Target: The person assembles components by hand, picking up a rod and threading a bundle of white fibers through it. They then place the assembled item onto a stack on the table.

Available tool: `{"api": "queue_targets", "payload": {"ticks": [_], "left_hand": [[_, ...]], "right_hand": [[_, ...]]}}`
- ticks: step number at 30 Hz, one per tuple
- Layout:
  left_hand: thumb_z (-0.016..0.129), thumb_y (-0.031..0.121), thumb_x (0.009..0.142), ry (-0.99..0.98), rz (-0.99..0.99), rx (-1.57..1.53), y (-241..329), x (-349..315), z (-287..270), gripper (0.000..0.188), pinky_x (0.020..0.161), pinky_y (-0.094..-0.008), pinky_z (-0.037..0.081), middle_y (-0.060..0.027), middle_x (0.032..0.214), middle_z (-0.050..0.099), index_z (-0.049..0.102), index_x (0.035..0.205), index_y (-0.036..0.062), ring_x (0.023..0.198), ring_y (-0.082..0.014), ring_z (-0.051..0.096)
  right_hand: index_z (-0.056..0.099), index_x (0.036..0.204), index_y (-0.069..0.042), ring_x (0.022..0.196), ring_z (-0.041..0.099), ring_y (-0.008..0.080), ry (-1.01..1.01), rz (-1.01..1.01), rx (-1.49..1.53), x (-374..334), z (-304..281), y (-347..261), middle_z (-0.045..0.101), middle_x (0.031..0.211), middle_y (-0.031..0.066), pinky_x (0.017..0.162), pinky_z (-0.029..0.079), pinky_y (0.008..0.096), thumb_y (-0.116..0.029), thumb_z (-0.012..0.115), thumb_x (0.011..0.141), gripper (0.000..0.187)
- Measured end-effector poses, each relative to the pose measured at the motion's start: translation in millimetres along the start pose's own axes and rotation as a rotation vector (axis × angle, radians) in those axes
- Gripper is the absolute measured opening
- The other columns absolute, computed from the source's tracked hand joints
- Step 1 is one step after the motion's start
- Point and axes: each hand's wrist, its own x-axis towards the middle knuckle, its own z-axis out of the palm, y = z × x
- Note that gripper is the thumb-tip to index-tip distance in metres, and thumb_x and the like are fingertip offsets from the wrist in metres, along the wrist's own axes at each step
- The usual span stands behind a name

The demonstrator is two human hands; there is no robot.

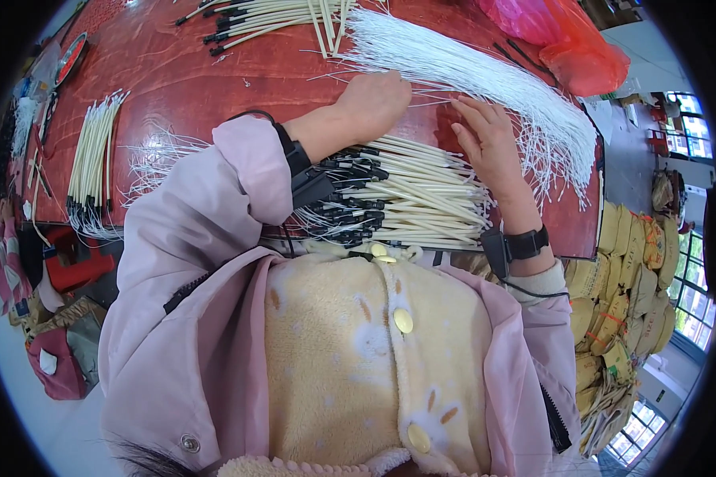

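My left hand [374,105] is closed, its fingers curled under and turned away, so whatever they hold is hidden. Thin white wires show on both sides of it. My right hand [489,145] has its fingers apart, with the fingertips beside a few loose white wires. Just beyond both hands lies a long, wide bundle of white wires [469,67], stretching to the right edge of the table. Nearer to me, below the hands, is a pile of thin cream-coloured tubes [429,191] with black ends pointing left.
More cream tubes [282,17] lie at the far side of the red table [167,71], and another bunch [95,155] at its left. A red plastic bag [581,60] sits at the far right. Stacked sacks [624,278] stand beyond the right edge.
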Motion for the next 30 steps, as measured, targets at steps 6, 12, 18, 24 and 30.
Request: {"api": "queue_targets", "payload": {"ticks": [6,12,18,24,30], "left_hand": [[0.06,0.006,0.087,-0.028,0.178,-0.012,-31.0,-45.5,-21.2,0.017,0.08,-0.045,0.051,-0.0182,0.099,0.06,0.055,0.101,-0.0018,0.097,-0.0378,0.061],[0.058,0.004,0.088,-0.092,0.08,-0.023,-47.4,-85.9,-51.4,0.014,0.078,-0.0462,0.048,-0.0193,0.097,0.057,0.05,0.1,-0.0008,0.093,-0.0395,0.059],[0.057,0.002,0.088,-0.126,0.001,-0.007,-48.7,-90.3,-57.6,0.017,0.081,-0.0456,0.05,-0.0195,0.103,0.06,0.052,0.103,-0.0016,0.098,-0.038,0.062],[0.056,0.006,0.093,-0.079,-0.042,-0.203,-60.3,-87.8,-54.2,0.011,0.075,-0.0466,0.046,-0.022,0.092,0.059,0.049,0.098,-0.0011,0.088,-0.0418,0.059],[0.058,0.006,0.09,-0.054,-0.086,-0.299,-67.2,-84.0,-55.6,0.011,0.075,-0.046,0.048,-0.0221,0.088,0.062,0.054,0.097,-0.0021,0.087,-0.0429,0.06]], "right_hand": [[0.065,0.127,-0.006,0.111,0.056,0.0304,-0.004,-0.004,0.006,-7.7,-3.7,4.0,0.064,0.127,0.0096,0.099,0.044,0.0401,-0.014,0.065,0.092,0.036],[0.065,0.128,-0.006,0.114,0.054,0.0307,-0.039,-0.022,-0.017,-3.7,1.5,-0.2,0.061,0.133,0.0097,0.101,0.042,0.04,-0.022,0.064,0.093,0.039],[0.062,0.131,-0.005,0.116,0.052,0.0323,-0.113,-0.118,-0.04,-9.3,7.8,1.2,0.059,0.137,0.0113,0.103,0.04,0.0417,-0.03,0.061,0.094,0.045],[0.059,0.134,-0.004,0.118,0.052,0.0337,-0.168,-0.046,-0.063,-10.4,-1.5,7.6,0.057,0.138,0.0128,0.104,0.04,0.0425,-0.035,0.059,0.094,0.051],[0.059,0.135,-0.004,0.118,0.052,0.0338,-0.145,-0.03,-0.042,-12.6,-2.5,6.8,0.057,0.137,0.0132,0.104,0.04,0.0424,-0.036,0.059,0.094,0.053]]}}
